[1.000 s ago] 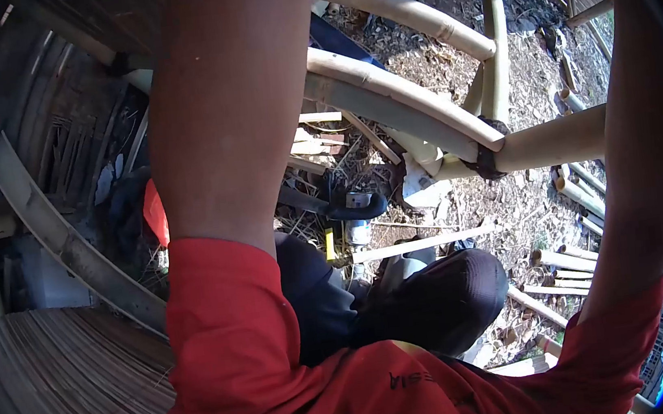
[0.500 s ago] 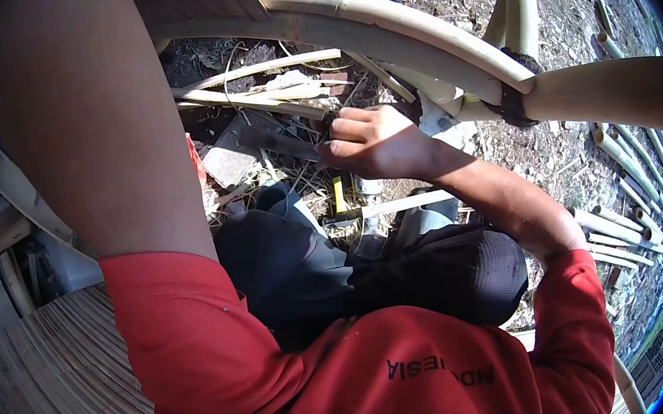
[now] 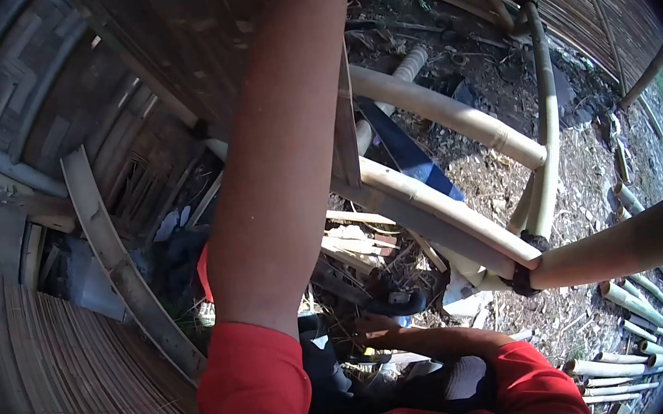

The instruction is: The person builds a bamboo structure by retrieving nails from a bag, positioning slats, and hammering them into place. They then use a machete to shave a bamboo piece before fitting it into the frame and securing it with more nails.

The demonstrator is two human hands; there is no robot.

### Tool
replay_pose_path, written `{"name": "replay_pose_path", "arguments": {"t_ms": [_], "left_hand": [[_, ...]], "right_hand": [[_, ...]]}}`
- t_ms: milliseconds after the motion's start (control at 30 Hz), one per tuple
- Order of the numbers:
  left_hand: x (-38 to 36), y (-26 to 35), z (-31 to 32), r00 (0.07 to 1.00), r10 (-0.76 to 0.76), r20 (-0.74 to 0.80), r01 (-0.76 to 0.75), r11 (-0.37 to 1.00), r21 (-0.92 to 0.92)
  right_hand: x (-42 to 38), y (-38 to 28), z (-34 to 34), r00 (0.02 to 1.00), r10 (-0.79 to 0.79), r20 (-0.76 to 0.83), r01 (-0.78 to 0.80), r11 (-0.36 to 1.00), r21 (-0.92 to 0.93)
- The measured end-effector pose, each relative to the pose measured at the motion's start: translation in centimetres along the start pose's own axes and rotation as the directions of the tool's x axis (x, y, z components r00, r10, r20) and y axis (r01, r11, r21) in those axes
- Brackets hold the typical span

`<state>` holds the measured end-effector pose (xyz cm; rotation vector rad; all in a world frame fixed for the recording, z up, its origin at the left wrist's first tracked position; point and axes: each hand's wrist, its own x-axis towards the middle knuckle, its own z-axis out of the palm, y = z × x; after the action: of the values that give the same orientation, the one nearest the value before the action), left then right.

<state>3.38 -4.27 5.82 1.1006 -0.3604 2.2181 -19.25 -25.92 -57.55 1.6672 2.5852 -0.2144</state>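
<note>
My left arm [image 3: 281, 155] reaches straight up across the view, and its hand is beyond the top edge. Low in the middle, my right hand [image 3: 376, 329] is in shadow between my knees, fingers dim; I cannot tell what it grips. Just above it lies a dark, curved handle [image 3: 408, 305], with a dull, dark blade [image 3: 340, 285] running up and left from it. A yellow-and-black tool [image 3: 369, 356] lies just below the hand. Split bamboo strips [image 3: 352, 245] lie on the ground beyond the blade.
A bamboo frame [image 3: 445, 202] crosses in front of me, joined to a thick pole [image 3: 622, 243] at the right. Cut bamboo poles [image 3: 611, 367] lie at lower right. A curved bamboo piece [image 3: 107, 249] and a slatted surface [image 3: 55, 361] are at left.
The view has tilted up, showing more of the frame and walls. My left arm now points more upright. My right hand has gone from a lit fist at the blade to shadow below the handle.
</note>
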Motion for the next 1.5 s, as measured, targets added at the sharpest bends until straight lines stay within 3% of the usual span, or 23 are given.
{"name": "replay_pose_path", "arguments": {"t_ms": [33,67,100,200,267,333,367,400,533,600,633,667,733,800,833,867,933,1000,1067,1200,1267,1333,1500], "left_hand": [[0.6,-2.0,0.2,0.998,0.065,-0.004,-0.065,0.996,-0.063],[0.5,-1.9,0.2,1.000,0.024,-0.009,-0.025,0.995,-0.095],[0.2,-1.0,0.3,0.995,-0.089,-0.038,0.085,0.993,-0.082],[0.1,-0.8,0.3,0.985,-0.164,-0.045,0.148,0.956,-0.253],[0.2,-0.6,0.1,0.982,-0.174,-0.066,0.159,0.968,-0.192],[0.2,-0.6,0.2,0.975,-0.209,-0.078,0.199,0.973,-0.121],[0.4,-0.6,0.3,0.986,-0.144,-0.079,0.139,0.988,-0.067],[0.5,-0.7,0.4,0.994,-0.080,-0.069,0.079,0.997,-0.009],[1.3,-0.2,0.9,0.999,-0.035,-0.030,0.037,0.997,0.066],[1.5,0.1,1.3,0.991,-0.110,-0.071,0.112,0.994,0.013],[1.4,0.2,1.3,0.989,-0.121,-0.082,0.121,0.993,0.002],[1.3,0.0,1.4,0.992,-0.095,-0.081,0.098,0.995,0.032],[1.9,-0.5,1.5,0.992,-0.078,-0.100,0.084,0.995,0.062],[2.0,-0.8,1.8,0.994,-0.072,-0.076,0.074,0.997,0.028],[1.9,-0.8,2.0,0.993,-0.084,-0.078,0.086,0.996,0.020],[1.9,-0.9,2.0,0.994,-0.067,-0.086,0.070,0.997,0.028],[1.9,-0.8,2.0,0.993,-0.060,-0.098,0.063,0.998,0.027],[2.0,-0.5,1.9,0.998,-0.026,-0.060,0.034,0.989,0.146],[2.2,0.0,1.7,0.998,-0.025,-0.064,0.036,0.986,0.166],[2.2,0.3,1.4,0.997,-0.048,-0.052,0.057,0.984,0.172],[2.3,0.4,1.2,0.997,-0.042,-0.057,0.052,0.983,0.177],[2.3,0.6,1.1,0.997,-0.040,-0.067,0.051,0.981,0.185],[2.3,0.6,1.0,0.994,-0.071,-0.078,0.084,0.981,0.176]], "right_hand": [[-0.6,0.8,-0.8,0.968,-0.165,0.188,0.210,0.944,-0.255],[-1.5,1.1,2.6,0.887,0.132,-0.442,0.011,0.952,0.305],[-1.8,4.4,0.0,0.892,0.106,-0.440,0.005,0.970,0.242],[-4.4,3.9,-11.6,0.939,0.109,-0.327,0.135,0.757,0.639],[-5.5,4.1,-15.9,0.860,0.380,-0.341,0.030,0.629,0.777],[-6.5,4.8,-19.9,0.786,0.599,-0.153,-0.132,0.405,0.905],[-6.9,5.4,-21.0,0.693,0.672,0.263,-0.223,-0.148,0.963],[-8.9,6.1,-22.5,0.682,0.663,0.309,-0.094,-0.340,0.936],[-17.8,7.4,-34.2,0.587,0.752,0.301,0.093,-0.431,0.898],[-22.7,6.5,-37.4,0.536,0.807,0.248,0.304,-0.459,0.835],[-22.9,5.0,-38.6,0.450,0.855,0.259,0.288,-0.413,0.864],[-23.0,3.5,-38.7,0.349,0.914,0.209,0.212,-0.294,0.932],[-25.1,-0.4,-38.9,0.107,0.876,0.470,-0.066,-0.465,0.883],[-24.4,-2.4,-39.1,0.112,0.944,0.311,-0.112,-0.299,0.948],[-23.6,-3.6,-40.7,0.110,0.947,0.302,0.185,-0.318,0.930],[-23.8,-3.7,-41.1,0.169,0.981,0.098,0.233,-0.136,0.963],[-21.0,-3.6,-47.6,0.017,0.988,-0.152,-0.161,0.153,0.975],[-22.5,-2.3,-50.3,0.010,0.931,-0.365,-0.598,0.298,0.744],[-21.0,-1.6,-55.0,-0.007,0.865,-0.501,-0.624,0.388,0.678],[-19.7,2.2,-59.6,0.174,0.479,-0.860,-0.653,0.710,0.263],[-19.0,3.8,-62.5,0.341,0.215,-0.915,-0.764,0.631,-0.137],[-17.9,3.9,-66.1,0.528,0.192,-0.827,-0.781,0.493,-0.385],[-14.4,5.7,-70.7,0.684,0.062,-0.727,-0.706,0.307,-0.639]]}}
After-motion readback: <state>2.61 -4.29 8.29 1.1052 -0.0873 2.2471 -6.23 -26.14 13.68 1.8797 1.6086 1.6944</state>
